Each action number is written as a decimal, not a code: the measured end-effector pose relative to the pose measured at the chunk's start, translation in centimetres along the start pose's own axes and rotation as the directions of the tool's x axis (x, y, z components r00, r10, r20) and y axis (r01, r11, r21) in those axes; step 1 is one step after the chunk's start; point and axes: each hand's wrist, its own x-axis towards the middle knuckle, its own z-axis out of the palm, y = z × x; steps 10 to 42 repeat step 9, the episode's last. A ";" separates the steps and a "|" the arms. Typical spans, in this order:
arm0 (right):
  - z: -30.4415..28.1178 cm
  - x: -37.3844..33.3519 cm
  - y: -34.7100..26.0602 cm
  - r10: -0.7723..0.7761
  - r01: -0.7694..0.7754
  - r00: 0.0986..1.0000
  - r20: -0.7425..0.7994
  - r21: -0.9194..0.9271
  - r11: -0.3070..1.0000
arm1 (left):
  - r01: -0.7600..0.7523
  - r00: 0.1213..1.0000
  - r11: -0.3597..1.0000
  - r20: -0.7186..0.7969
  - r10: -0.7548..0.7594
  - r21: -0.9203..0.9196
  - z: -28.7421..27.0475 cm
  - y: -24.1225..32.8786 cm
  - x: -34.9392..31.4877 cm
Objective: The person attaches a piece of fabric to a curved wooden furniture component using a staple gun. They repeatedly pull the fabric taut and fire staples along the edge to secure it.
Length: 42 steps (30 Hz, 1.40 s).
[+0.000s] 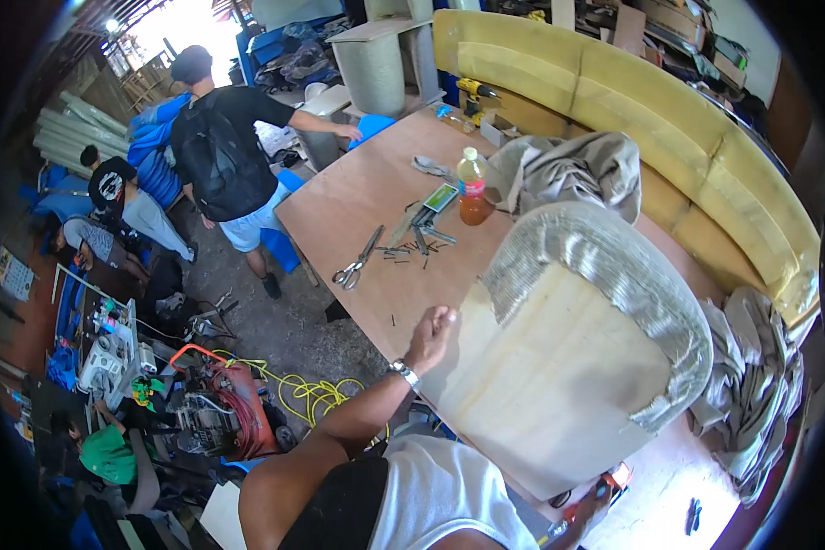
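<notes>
A rounded wooden panel lies on the table with its bare pale face up. Grey ribbed fabric wraps over its curved far and right rim. My left hand, with a metal watch on the wrist, is curled closed at the panel's left edge; what its fingers hold, if anything, is hidden. Low in the view, my right hand is wrapped round an orange and black tool beside the panel's near edge. My body and the picture's lower edge partly hide that tool.
On the plywood table lie scissors, several dark metal strips, a bottle and bunched grey fabric. A yellow drill stands behind. A curved yellow padded backrest borders the right. A compressor and yellow hose occupy the floor; people are at left.
</notes>
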 end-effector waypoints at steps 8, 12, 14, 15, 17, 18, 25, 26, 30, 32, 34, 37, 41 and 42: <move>-3.9 13.6 -5.7 0.268 -0.215 0.958 0.104 0.878 0.428 | -0.089 0.991 0.964 0.073 0.110 -0.252 -0.5 7.7 7.7; -4.2 15.8 -6.4 0.249 -0.263 0.953 0.173 0.880 0.396 | -0.014 0.982 0.954 0.175 0.070 -0.298 -1.3 6.2 11.6; -4.2 15.8 -6.4 0.249 -0.263 0.953 0.173 0.880 0.396 | -0.014 0.982 0.954 0.175 0.070 -0.298 -1.3 6.2 11.6; -4.2 15.8 -6.4 0.249 -0.263 0.953 0.173 0.880 0.396 | -0.014 0.982 0.954 0.175 0.070 -0.298 -1.3 6.2 11.6; -4.2 15.8 -6.4 0.249 -0.263 0.953 0.173 0.880 0.396 | -0.014 0.982 0.954 0.175 0.070 -0.298 -1.3 6.2 11.6; -4.2 15.8 -6.4 0.249 -0.263 0.953 0.173 0.880 0.396 | -0.014 0.982 0.954 0.175 0.070 -0.298 -1.3 6.2 11.6; -4.2 15.8 -6.4 0.249 -0.263 0.953 0.173 0.880 0.396 | -0.014 0.982 0.954 0.175 0.070 -0.298 -1.3 6.2 11.6; -4.2 15.8 -6.4 0.249 -0.263 0.953 0.173 0.880 0.396 | -0.014 0.982 0.954 0.175 0.070 -0.298 -1.3 6.2 11.6; -4.2 15.8 -6.4 0.249 -0.263 0.953 0.173 0.880 0.396 | -0.014 0.982 0.954 0.175 0.070 -0.298 -1.3 6.2 11.6; -4.2 15.8 -6.4 0.249 -0.263 0.953 0.173 0.880 0.396 | -0.014 0.982 0.954 0.175 0.070 -0.298 -1.3 6.2 11.6; -4.2 15.8 -6.4 0.249 -0.263 0.953 0.173 0.880 0.396 | -0.014 0.982 0.954 0.175 0.070 -0.298 -1.3 6.2 11.6; -4.2 15.8 -6.4 0.249 -0.263 0.953 0.173 0.880 0.396 | -0.014 0.982 0.954 0.175 0.070 -0.298 -1.3 6.2 11.6; -4.2 15.8 -6.4 0.249 -0.263 0.953 0.173 0.880 0.396 | -0.014 0.982 0.954 0.175 0.070 -0.298 -1.3 6.2 11.6; -4.2 15.8 -6.4 0.249 -0.263 0.953 0.173 0.880 0.396 | -0.014 0.982 0.954 0.175 0.070 -0.298 -1.3 6.2 11.6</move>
